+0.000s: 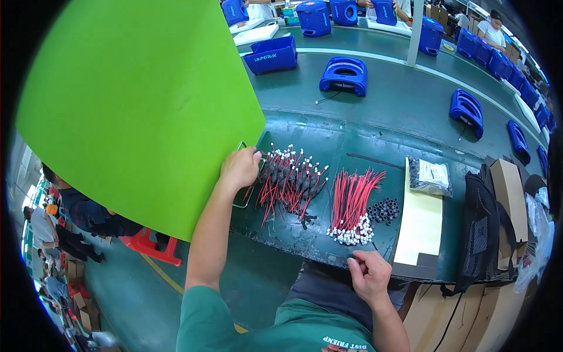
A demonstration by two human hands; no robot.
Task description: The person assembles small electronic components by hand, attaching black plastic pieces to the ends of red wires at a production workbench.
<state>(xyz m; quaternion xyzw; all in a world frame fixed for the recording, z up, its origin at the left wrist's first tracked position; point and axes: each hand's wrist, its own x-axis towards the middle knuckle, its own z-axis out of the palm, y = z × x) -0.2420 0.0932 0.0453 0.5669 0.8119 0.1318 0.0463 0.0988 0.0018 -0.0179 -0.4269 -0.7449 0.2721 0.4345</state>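
My left hand (240,168) is closed at the left end of the bench, against a bent metal wire frame (242,205) and the edge of a heap of red wires with black sleeves and white connectors (290,179). What its fingers hold, if anything, is hidden. My right hand (370,274) is curled shut at the bench's front edge, with nothing visible in it. Just beyond it lies a bundle of red wires (355,196), white connectors toward me. Several small black tubes (384,210) are piled to the right of that bundle.
A large green board (135,105) stands at the left. On the right are a pale yellow sheet (417,229), a bag of black parts (430,176), a black mesh bag (482,229) and cardboard (509,193). Blue housings (345,76) sit on the line beyond; people work there.
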